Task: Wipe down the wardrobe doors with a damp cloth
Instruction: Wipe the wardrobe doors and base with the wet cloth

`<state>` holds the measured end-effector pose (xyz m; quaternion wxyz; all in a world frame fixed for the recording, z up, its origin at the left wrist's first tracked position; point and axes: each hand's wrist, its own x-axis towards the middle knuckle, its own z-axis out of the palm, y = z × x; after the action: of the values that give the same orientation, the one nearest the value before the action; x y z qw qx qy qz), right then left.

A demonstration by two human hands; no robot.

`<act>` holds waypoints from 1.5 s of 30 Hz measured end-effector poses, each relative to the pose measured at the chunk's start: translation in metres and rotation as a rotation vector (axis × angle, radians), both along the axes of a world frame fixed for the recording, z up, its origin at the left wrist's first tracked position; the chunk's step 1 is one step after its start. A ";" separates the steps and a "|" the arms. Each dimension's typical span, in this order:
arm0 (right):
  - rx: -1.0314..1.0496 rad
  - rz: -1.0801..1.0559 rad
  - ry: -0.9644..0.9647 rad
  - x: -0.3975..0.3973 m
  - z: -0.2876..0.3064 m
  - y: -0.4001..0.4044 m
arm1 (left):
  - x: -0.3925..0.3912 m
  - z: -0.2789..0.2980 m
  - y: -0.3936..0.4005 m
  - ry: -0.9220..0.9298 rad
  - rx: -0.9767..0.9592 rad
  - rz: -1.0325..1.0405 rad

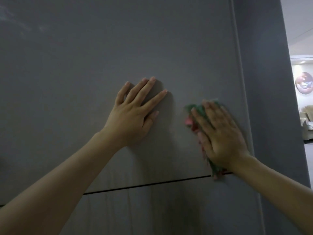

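Landmark: the thin dark horizontal seam [152, 184] crossing the flat matte grey wardrobe door [118, 48].
Left hand: the left hand [133, 114] lies flat on the door above the seam, fingers straight and spread, holding nothing.
Right hand: the right hand [218, 133], blurred, presses flat with fingers straight and close together, just above the seam's right end.
Cloth: a crumpled green and pink cloth [194, 116] sits under the right palm against the door, its lower edge touching the seam.
Beyond: right of the seam's end, a grey side panel [264, 82], then a bright room with a round wall picture [304, 83].
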<state>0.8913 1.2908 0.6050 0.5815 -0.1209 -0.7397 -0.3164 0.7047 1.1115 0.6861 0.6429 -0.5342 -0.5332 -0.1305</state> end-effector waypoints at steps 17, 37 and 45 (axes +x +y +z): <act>-0.155 0.081 0.197 -0.024 0.013 -0.019 | 0.012 -0.037 -0.038 -0.264 0.132 0.063; 0.172 0.291 -0.205 -0.113 -0.066 -0.107 | -0.016 -0.052 -0.095 -0.410 -0.025 0.077; -0.138 0.115 0.236 -0.140 0.036 -0.132 | -0.056 -0.063 -0.147 -0.433 0.062 0.152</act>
<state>0.7518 1.1589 0.6406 0.6720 -0.1546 -0.6917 -0.2146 0.6485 0.9642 0.6233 0.5374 -0.4321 -0.6932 -0.2096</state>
